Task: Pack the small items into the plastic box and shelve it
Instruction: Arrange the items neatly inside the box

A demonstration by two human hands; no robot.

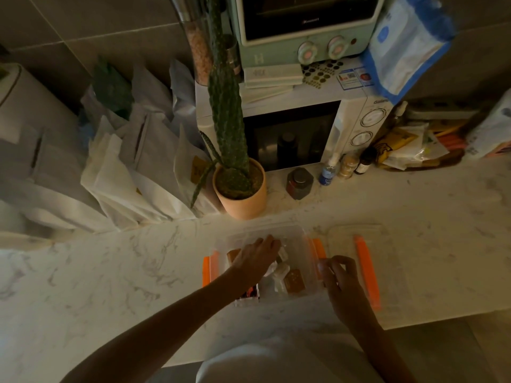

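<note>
A clear plastic box (300, 239) with orange side clips stands on the marble counter near its front edge. Inside lie several small items: brown packets (295, 281), pale wrapped pieces (279, 275) and a dark packet (248, 293) at the near left corner. My left hand (255, 255) reaches into the box from the left, fingers extended over the items; whether it holds one is hidden. My right hand (338, 275) is at the box's right wall, fingers curled at its rim by the orange clip. The clear lid (359, 233) with orange clips lies flat just right of the box.
A potted cactus (240, 186) stands behind the box. Right of it are a dark jar (300, 183) and small bottles (329, 168) in front of a white microwave (293, 131). White paper bags (132, 172) crowd the left. The counter's front edge runs below my hands.
</note>
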